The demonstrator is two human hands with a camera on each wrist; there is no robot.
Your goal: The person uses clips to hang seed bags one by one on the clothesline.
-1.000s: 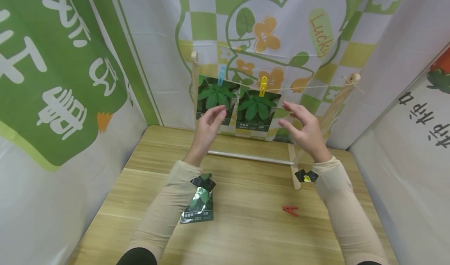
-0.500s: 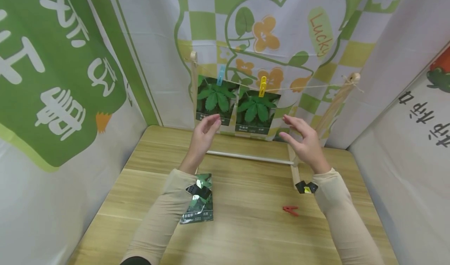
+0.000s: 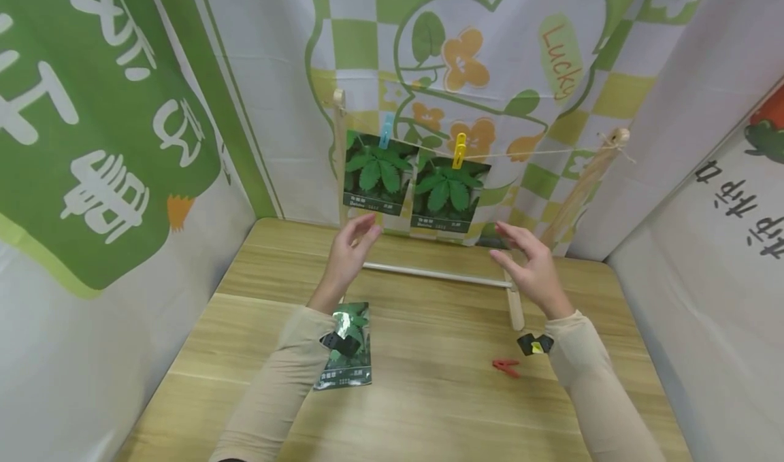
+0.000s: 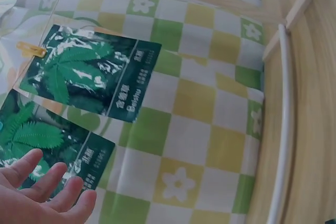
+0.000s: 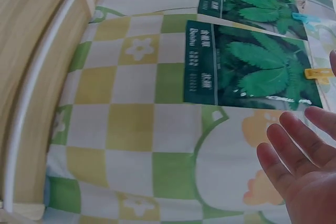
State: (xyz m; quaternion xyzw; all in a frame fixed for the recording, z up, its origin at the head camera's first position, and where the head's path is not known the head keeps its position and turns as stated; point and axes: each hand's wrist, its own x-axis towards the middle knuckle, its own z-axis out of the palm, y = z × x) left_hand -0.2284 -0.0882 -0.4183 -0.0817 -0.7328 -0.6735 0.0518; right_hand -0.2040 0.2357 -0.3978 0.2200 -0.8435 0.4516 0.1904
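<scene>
Leaf-printed packet with the yellow clip [image 3: 450, 196] hangs from a thin string [image 3: 533, 152], held at its top edge by a yellow clothespin [image 3: 459, 150]. Just to its left, from the person's viewpoint, a matching packet under a blue clip [image 3: 380, 169] hangs on the same line by a light-blue clothespin [image 3: 386, 134]. Both show green leaves on a dark ground, with white lettering along the bottom.

The left hand [image 3: 349, 251] is raised near the lower edge of the blue-clip packet, holding nothing, its fingers loosely bent and the thumb close to the fingertips. The right hand [image 3: 531, 265], also holding nothing, is raised to the right of the yellow-clip packet, with a wide gap between thumb and fingers.

The string is tied to two wooden posts, one at the left [image 3: 339, 135] and a leaning one at the right [image 3: 584, 183]; a white rod [image 3: 437, 273] runs low between the sides of the frame, meeting a wooden foot [image 3: 516, 309].

On the wood-grained table [image 3: 429, 414] lies a third, glossy packet [image 3: 358, 353], partly covered by the left sleeve [image 3: 269, 380] and its black wrist device [image 3: 339, 343]. A red clothespin [image 3: 505, 367] lies well apart from it, towards the right sleeve [image 3: 603, 380]. Behind the frame hangs a checked cloth [image 3: 355, 43] with orange flowers.
</scene>
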